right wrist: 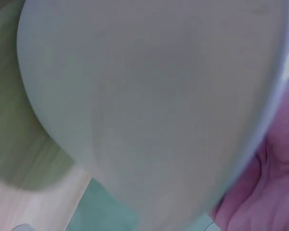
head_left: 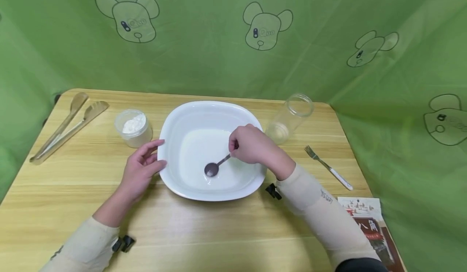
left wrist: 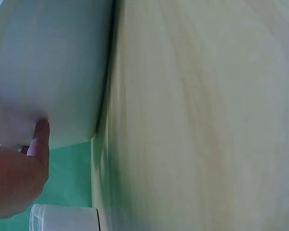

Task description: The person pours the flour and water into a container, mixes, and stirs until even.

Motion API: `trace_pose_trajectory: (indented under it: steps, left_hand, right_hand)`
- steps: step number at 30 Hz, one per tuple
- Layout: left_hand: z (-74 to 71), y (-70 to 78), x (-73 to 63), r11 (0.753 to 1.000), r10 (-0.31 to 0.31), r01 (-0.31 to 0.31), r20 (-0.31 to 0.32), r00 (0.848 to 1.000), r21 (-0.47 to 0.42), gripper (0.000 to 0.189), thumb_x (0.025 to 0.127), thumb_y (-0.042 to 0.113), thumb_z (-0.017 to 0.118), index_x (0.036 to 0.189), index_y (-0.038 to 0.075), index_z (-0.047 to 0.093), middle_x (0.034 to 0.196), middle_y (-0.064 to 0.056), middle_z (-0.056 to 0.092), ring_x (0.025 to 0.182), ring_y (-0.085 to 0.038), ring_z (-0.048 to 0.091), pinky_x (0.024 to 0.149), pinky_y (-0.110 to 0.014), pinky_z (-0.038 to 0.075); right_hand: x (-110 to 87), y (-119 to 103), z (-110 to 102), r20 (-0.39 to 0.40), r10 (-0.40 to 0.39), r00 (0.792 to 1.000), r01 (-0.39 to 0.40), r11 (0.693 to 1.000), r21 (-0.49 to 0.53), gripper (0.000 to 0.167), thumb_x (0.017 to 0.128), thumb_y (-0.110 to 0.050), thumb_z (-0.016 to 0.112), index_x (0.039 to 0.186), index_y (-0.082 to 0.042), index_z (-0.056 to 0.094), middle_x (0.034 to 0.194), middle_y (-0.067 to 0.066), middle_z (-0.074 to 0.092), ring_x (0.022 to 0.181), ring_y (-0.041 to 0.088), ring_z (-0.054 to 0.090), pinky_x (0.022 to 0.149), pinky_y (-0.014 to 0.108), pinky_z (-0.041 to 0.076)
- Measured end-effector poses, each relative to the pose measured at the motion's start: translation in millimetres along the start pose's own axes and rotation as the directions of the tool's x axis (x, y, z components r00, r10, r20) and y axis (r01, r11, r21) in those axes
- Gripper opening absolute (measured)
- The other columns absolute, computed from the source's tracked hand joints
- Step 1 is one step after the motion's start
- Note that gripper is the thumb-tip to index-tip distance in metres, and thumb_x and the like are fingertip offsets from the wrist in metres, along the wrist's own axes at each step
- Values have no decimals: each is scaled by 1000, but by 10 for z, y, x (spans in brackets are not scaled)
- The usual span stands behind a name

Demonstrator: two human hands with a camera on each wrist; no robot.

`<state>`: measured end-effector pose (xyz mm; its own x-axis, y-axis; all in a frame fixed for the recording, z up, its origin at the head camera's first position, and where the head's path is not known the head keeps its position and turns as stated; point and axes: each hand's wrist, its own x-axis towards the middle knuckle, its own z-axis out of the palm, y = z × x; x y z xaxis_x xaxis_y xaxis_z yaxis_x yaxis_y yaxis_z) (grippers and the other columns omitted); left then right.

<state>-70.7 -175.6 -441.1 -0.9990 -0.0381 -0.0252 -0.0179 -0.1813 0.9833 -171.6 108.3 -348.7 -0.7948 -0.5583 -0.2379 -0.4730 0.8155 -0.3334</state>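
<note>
A white basin [head_left: 213,197] with a rounded rectangular rim stands mid-table. Over its right side, my right hand [head_left: 251,144] grips the handle of a dark metal spoon [head_left: 211,169], whose bowl is low inside the basin with bright glints around it. At the basin's left edge, my left hand [head_left: 140,168] touches the outside with fairly straight fingers, thumb and index fingertips set apart. In the left wrist view that thumb [left wrist: 41,137] presses on the outer wall. The right wrist view shows mostly the basin's outer wall [right wrist: 149,106], with part of the right palm beyond the rim; the spoon is hidden there.
A clear jar of white powder [head_left: 133,127] stands left of the basin, with metal tongs [head_left: 69,128] farther left. Behind the right forearm stand an empty glass jar [head_left: 290,118] and a fork [head_left: 328,167]. A printed packet [head_left: 368,223] lies at the right edge.
</note>
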Motion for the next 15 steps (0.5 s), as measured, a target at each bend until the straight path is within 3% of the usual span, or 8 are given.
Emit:
trace_pose_trajectory:
  steps: [3,7,10,15]
  left_hand:
    - [-9,-10,-3,1000,0,0,1,1000,-2,55,86,-17,60,139,-9,47,136,-23,50,108,-21,64,81,-30,59]
    - [-19,-26,-2,1000,8,-8,5,1000,-8,55,86,-17,60,139,-8,48,135,-21,50,109,-23,64,81,-30,59]
    - [-23,-35,1,1000,14,-14,6,1000,-10,55,86,-17,60,139,-8,48,135,-21,50,109,-23,64,82,-30,59]
    - [-16,-25,0,1000,10,-10,4,1000,-12,55,86,-17,59,139,-9,47,136,-23,50,109,-23,64,81,-30,59]
  right_hand:
    - [25,12,7,-62,31,998,-30,999,24,18,84,-10,76,69,-19,69,65,-8,61,65,16,56,59,29,48]
    - [30,23,26,-12,-15,1000,15,998,60,16,85,-13,78,71,-19,71,66,-9,62,66,15,57,61,29,48]
    - [2,57,-16,8,11,1000,-11,999,41,17,83,-12,79,70,-20,70,66,-9,63,68,16,57,63,30,49]
    - [-26,139,-94,-136,136,981,-142,989,-34,17,83,-8,73,70,-19,69,67,-5,62,69,22,57,63,35,48]
